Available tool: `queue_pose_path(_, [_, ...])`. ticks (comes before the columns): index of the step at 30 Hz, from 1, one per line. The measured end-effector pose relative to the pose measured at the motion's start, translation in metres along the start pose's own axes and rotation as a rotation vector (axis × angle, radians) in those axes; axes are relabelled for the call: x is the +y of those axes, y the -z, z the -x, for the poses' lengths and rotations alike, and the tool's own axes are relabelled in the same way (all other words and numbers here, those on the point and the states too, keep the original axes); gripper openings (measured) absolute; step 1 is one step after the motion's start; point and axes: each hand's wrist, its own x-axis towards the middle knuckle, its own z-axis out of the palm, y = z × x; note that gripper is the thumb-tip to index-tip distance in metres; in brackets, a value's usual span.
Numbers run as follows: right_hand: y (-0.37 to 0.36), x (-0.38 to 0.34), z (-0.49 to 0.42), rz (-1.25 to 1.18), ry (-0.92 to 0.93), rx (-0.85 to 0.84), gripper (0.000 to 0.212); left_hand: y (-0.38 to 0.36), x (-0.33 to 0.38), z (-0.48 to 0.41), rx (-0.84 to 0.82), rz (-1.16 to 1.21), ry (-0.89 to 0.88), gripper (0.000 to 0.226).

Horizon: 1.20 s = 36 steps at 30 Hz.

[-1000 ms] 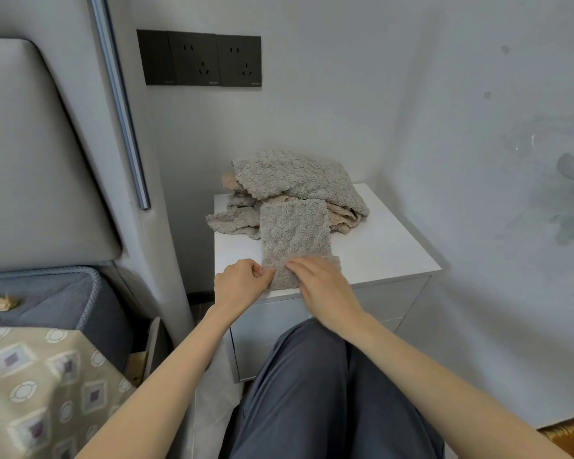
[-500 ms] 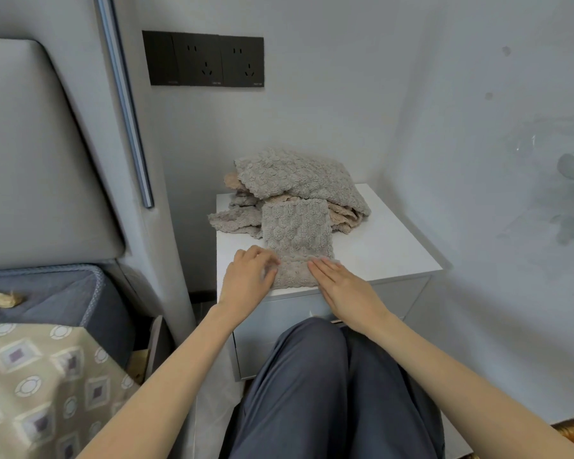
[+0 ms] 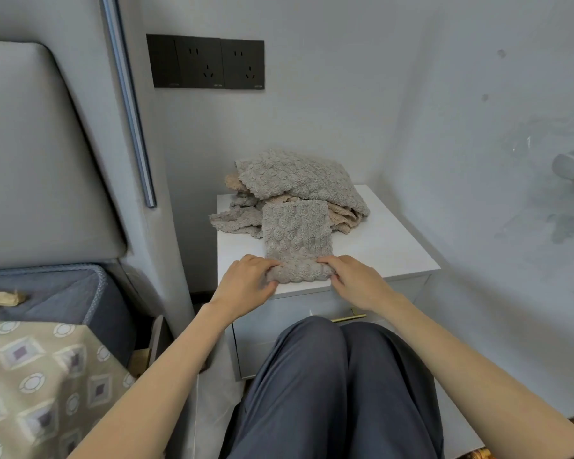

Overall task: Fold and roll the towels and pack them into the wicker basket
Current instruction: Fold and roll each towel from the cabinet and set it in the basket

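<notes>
The white table point(image 3: 395, 246) has a heap of towels point(image 3: 295, 180) at the back, and my folded towel point(image 3: 297, 233) lies in front of it. My left hand point(image 3: 246, 286) and right hand point(image 3: 358, 283) curl their fingers round its rolled near end, one on each side

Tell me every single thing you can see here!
grey towel: one, grey, folded strip at nightstand front, near end rolled
towel pile: one, grey and beige, nightstand back
nightstand: one, white, room corner
socket panel: one, black, wall above
headboard: one, grey, left
patterned blanket: one, beige, bottom left
trousers: one pair, dark grey, bottom centre
left hand: one, gripping the roll's left end
right hand: one, gripping the roll's right end
</notes>
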Motion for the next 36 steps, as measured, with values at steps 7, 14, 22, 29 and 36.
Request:
queue_pose_path(7, [0.017, 0.009, 0.006, -0.353, -0.092, 0.051, 0.019, -0.002, 0.006, 0.004, 0.024, 0.375, 0.172, 0.011])
queue_pose_path(14, [0.021, 0.012, 0.006, -0.521, -0.235, 0.004, 0.034, -0.003, 0.013, -0.003, 0.011, 0.292, 0.375, 0.041])
queue_pose_path(22, [0.002, 0.004, -0.008, -0.472, -0.491, 0.190, 0.032, -0.004, 0.016, -0.015, -0.026, 0.155, 0.513, 0.048])
queue_pose_path(29, [-0.012, -0.018, 0.002, -0.076, -0.117, 0.553, 0.022, -0.007, 0.018, -0.014, 0.002, 0.108, 0.542, 0.047])
queue_pose_path(36, [-0.034, -0.048, 0.005, 0.140, 0.276, 0.317, 0.042, -0.005, 0.023, -0.014, 0.003, 0.129, 0.570, 0.045])
